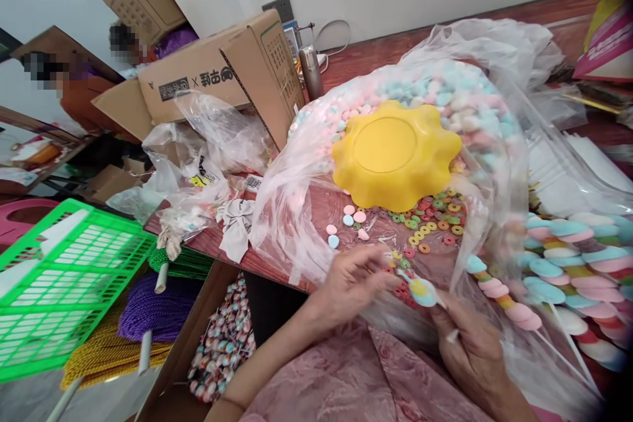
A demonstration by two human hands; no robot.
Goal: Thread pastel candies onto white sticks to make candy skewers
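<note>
— What do we have in our hands?

— Our right hand [469,349] is closed around a thin white stick [451,336], and at the top of that stick sit a pale blue and a yellow candy piece [421,290]. Our left hand [352,283] has its fingers pinched narrow at the tip of the same piece, thumb and forefinger touching the small coloured rings there.

— And just around them?

— Loose ring candies [430,224], green, orange and red, lie scattered on the clear plastic sheet [297,211] over the desk [376,53], with a few pink and blue flat candies [346,219] just beside them. Above those sits an upturned yellow scalloped bowl [395,153], resting against a big bag of pastel candies [445,99].

— To our right?

— Finished candy sticks [568,270] lie stacked in pastel layers, near our right hand.

— Further out?

— A cardboard box [222,76] stands at the far left of the desk, a green plastic basket [64,277] sits below, with purple cord spools [153,310] beside it. Two people sit beyond the box.
</note>
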